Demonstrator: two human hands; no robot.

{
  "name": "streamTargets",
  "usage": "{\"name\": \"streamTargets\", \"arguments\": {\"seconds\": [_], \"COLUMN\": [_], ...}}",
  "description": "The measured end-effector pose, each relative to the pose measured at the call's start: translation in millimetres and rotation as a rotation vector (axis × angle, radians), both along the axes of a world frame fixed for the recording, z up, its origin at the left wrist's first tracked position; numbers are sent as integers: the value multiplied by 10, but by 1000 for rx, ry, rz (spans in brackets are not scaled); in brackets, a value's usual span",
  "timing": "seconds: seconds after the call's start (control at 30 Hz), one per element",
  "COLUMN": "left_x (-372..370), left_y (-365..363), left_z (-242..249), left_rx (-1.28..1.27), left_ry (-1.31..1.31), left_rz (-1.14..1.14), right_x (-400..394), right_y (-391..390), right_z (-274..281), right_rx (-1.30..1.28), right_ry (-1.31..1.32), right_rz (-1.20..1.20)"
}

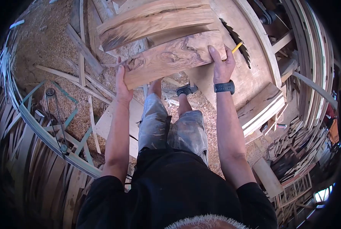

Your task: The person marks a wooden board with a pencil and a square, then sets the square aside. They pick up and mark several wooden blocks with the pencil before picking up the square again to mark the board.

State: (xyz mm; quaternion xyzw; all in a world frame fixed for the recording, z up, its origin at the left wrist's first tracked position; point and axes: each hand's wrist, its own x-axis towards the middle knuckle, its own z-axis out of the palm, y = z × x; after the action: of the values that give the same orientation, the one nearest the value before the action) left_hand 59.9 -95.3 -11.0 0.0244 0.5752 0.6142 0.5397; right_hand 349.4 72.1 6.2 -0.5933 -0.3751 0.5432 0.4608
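A short, thick board (170, 57) with swirling, knotty grain is held up between both hands in front of the body. My left hand (123, 81) grips its left end, thumb on the top face. My right hand (222, 63) wraps round the right end, thumb on top, with a dark watch on the wrist. A yellow pencil (237, 47) sticks out by the right fingers; how it is held is hidden. Just beyond the held board lies another figured board (159, 22) with a dark crack along its length.
A saw blade (237, 40) shows through the worktable (254, 57) at the right. Stacked boards (262, 108) rest on its near right corner. Loose wood strips (82, 57) and shavings (36, 45) cover the floor at the left. Lumber piles stand at both sides.
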Motion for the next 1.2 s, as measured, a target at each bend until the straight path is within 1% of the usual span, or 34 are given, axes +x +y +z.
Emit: {"name": "streamTargets", "arguments": {"seconds": [0.03,0.1,0.13,0.2,0.23,0.27,0.33,0.37,0.4,0.47,0.53,0.6,0.87,0.93,1.0,1.03,1.07,1.17,1.2], "left_x": [-17,-112,-171,-298,-334,-350,-276,-255,-263,-266,-257,-267,-552,-667,-718,-715,-715,-704,-680], "left_y": [40,170,215,271,291,269,327,331,313,298,323,361,639,668,672,707,720,697,702], "left_z": [8,8,0,-14,-54,-70,-12,24,5,-76,-27,1,10,-68,-125,-152,-164,-112,-93], "left_rx": [-7,-12,-15,-1,9,5,60,58,56,105,80,58,23,5,23,48,54,-5,-3], "left_ry": [0,54,66,109,62,82,21,52,57,53,52,44,36,85,89,99,88,221,218], "left_rz": [8,93,104,46,99,109,242,200,207,262,248,224,176,85,80,80,73,103,97], "right_x": [5,-13,-7,29,36,39,-57,-9,-13,-2,-25,-42,-168,-184,-172,-169,-185,-187,-209], "right_y": [-10,-3,16,77,123,172,258,312,340,416,470,508,502,520,535,539,536,517,514], "right_z": [-9,-39,-92,-180,-202,-226,-125,-154,-106,65,52,41,7,1,21,32,33,-29,-37], "right_rx": [-7,39,37,26,30,12,138,111,109,-35,-7,-34,35,38,16,-16,32,68,97], "right_ry": [0,-103,-91,-68,-42,-7,36,37,42,112,122,131,145,141,160,100,130,96,103], "right_rz": [8,22,34,35,29,49,60,103,110,266,278,316,253,235,250,239,235,203,180]}}
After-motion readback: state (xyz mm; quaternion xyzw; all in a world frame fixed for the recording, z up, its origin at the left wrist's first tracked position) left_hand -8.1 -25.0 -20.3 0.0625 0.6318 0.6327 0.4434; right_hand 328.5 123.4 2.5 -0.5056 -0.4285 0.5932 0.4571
